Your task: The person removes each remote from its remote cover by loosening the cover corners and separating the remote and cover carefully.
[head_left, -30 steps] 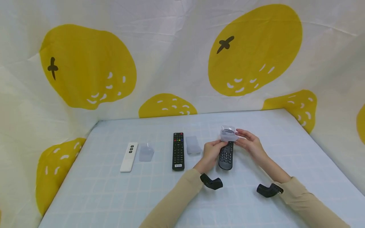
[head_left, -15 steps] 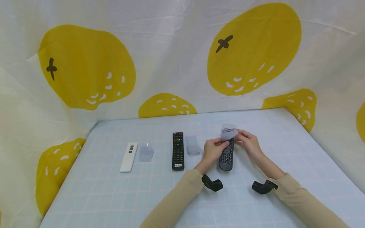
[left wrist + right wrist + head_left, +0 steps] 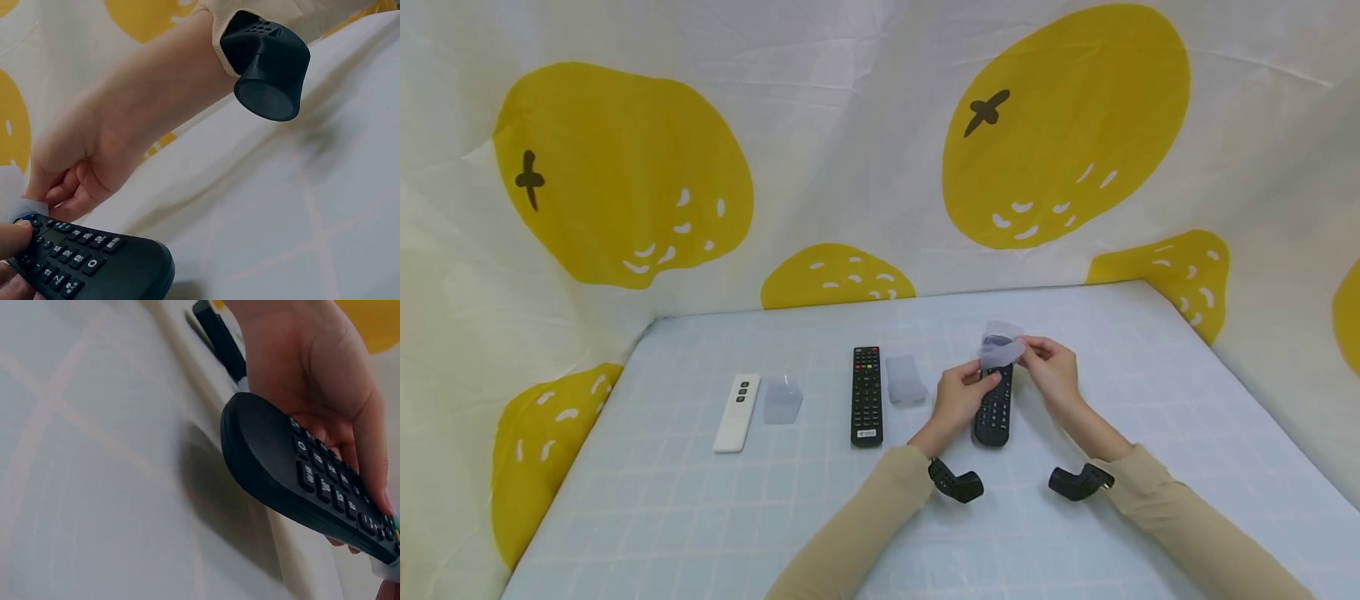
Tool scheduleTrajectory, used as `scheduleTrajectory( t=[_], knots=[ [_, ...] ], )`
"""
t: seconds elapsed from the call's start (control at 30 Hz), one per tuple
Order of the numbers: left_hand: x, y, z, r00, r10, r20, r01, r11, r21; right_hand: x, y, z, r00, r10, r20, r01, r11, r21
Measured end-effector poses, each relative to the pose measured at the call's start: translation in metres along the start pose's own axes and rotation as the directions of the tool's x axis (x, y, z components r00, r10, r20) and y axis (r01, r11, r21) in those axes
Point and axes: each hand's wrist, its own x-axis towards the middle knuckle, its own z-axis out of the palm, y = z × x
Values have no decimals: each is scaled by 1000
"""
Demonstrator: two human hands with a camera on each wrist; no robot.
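Note:
My left hand (image 3: 953,400) grips a black remote control (image 3: 993,418), its thumb lying across the buttons. A translucent plastic sleeve (image 3: 998,355) covers the remote's far end. At the sleeve's right edge, my right hand (image 3: 1051,373) pinches the film between thumb and fingers. In the left wrist view, the remote's keypad (image 3: 75,250) points toward the camera, and the sleeve (image 3: 25,207) shows only in part. Seen from the right wrist, the remote's lower end (image 3: 262,444) is raised over the cloth, with its shadow beneath.
Left of my hands lie a second black remote (image 3: 867,400) and a folded translucent sleeve (image 3: 906,379). Farther left are a white remote (image 3: 737,414) and another clear sleeve (image 3: 782,402). A pale checked cloth (image 3: 662,517) covers the table, and a fruit-print curtain (image 3: 850,167) hangs behind.
The bunched sleeve opening has been drawn flatter over the remote's far end. My right hand has turned and its wrist has shifted left; the left hand keeps its hold.

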Motion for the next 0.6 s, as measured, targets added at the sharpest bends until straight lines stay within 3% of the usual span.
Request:
scheduleTrajectory(
  t=[0.17, 0.27, 0.43, 0.5, 0.6],
  knots=[
    [0, -2, 4, 1000, -19, 0, 19, 1000, -3, 1, -5, 4, 993, 17, -113, -26, 996, -80],
    [-2, -1, 6, 1000, 1, 17, -1, 1000, 2, 3, -9, 2, 992, 28, -121, -39, 995, -92],
    [-5, 1, 6, 1000, 2, -7, -2, 1000, -23, 10, -13, -7, 993, 104, 48, -101, 993, -56],
    [-6, 1, 5, 1000, -7, -21, 6, 1000, -31, 13, -12, -12, 979, 146, 140, -143, 989, -27],
    [-6, 0, 4, 999, -18, -27, 17, 1000, -23, 14, -10, -17, 941, 222, 256, -230, 973, 3]
  ],
)
